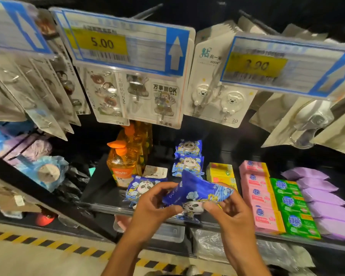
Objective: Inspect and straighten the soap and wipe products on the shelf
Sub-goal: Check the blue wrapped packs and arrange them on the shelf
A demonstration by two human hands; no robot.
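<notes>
A blue wipe pack with a panda print (197,191) is held above the shelf's front edge (106,208). My left hand (155,206) pinches its left side and my right hand (227,212) pinches its right side. More panda wipe packs lie on the shelf: one at the front left (141,186) and two stacked further back (188,156). To the right sit a yellow soap box (220,172), a row of pink soap boxes (261,198), green soap boxes (293,206) and purple packs (323,198).
Orange pump bottles of liquid soap (124,162) stand at the shelf's left. Hook packs hang above on pegs behind price tags reading 5.00 (102,43) and 3.90 (256,65). Bagged goods (46,172) fill the left shelf. Yellow-black floor tape (48,244) runs below.
</notes>
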